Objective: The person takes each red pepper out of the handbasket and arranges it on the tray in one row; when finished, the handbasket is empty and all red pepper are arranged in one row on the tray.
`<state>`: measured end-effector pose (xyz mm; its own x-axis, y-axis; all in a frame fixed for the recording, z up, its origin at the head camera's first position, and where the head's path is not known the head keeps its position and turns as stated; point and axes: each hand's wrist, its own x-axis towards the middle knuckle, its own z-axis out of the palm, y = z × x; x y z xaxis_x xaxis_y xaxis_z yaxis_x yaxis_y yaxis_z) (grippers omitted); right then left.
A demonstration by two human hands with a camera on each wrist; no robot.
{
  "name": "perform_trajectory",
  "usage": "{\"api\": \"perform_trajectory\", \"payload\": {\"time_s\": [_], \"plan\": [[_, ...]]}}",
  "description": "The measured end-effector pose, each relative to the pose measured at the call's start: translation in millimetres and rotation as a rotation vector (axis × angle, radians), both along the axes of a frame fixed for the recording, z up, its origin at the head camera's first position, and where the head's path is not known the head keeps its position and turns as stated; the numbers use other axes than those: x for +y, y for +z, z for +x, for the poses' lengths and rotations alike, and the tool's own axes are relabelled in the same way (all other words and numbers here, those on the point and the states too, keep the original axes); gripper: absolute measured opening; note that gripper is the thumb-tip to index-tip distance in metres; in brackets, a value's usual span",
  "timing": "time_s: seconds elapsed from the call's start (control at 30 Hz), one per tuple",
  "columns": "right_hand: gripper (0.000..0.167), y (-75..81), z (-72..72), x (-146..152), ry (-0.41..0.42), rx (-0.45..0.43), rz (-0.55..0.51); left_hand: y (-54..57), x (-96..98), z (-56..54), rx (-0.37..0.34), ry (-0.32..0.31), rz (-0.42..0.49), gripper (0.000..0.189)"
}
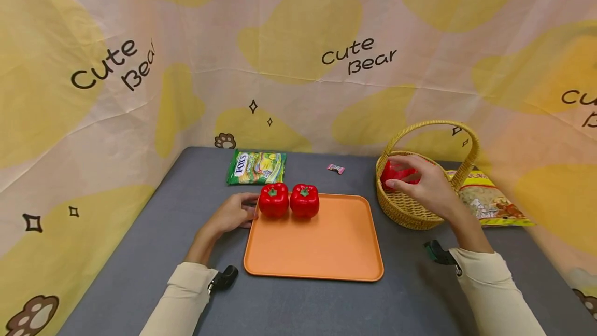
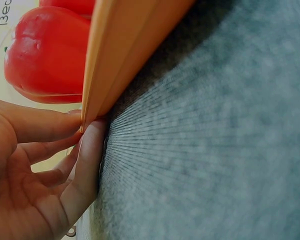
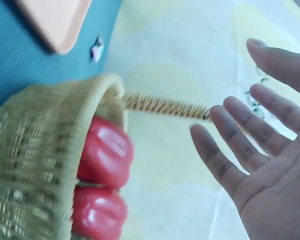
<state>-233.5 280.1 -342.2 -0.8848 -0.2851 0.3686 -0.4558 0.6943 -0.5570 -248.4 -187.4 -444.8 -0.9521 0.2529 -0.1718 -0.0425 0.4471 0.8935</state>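
Two glossy red bell peppers [image 1: 304, 207] stand side by side at the far left of an orange tray [image 1: 317, 248]. My left hand [image 1: 230, 214] pinches the tray's left rim beside them; in the left wrist view the thumb [image 2: 50, 124] lies along the rim and a finger is under it. Over a yellow wicker basket [image 1: 404, 215], under its arched handle, my right hand [image 1: 428, 184] hovers with fingers spread and nothing held. Inside that basket, the right wrist view has two red bell peppers [image 3: 106, 152], apart from the fingers.
A green candy bag [image 1: 258, 167] lies behind the tray, and a small pink wrapped candy [image 1: 336, 169] lies between it and the basket. Right of the basket is a yellow-edged food packet [image 1: 494, 201]. A printed cloth backdrop [image 1: 289, 40] rises behind the grey table [image 1: 298, 302].
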Motion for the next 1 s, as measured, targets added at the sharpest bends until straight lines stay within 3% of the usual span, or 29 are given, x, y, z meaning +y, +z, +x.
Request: {"api": "perform_trajectory", "payload": {"time_s": [0.37, 0.8, 1.0], "plan": [[0.060, -5.9, -27.7, 35, -0.078, -0.205, -0.053, -2.2, 1.0, 1.4, 0.004, 0.011, -0.010, 0.052], [0.071, -16.6, -59.3, 61, -0.065, -0.400, -0.141, -3.3, 1.3, 0.6, -0.004, 0.011, -0.001, 0.052], [0.073, -22.8, -70.4, 60, -0.068, -0.436, -0.182, -3.1, 0.1, 0.0, 0.009, 0.011, 0.003, 0.052]]}}
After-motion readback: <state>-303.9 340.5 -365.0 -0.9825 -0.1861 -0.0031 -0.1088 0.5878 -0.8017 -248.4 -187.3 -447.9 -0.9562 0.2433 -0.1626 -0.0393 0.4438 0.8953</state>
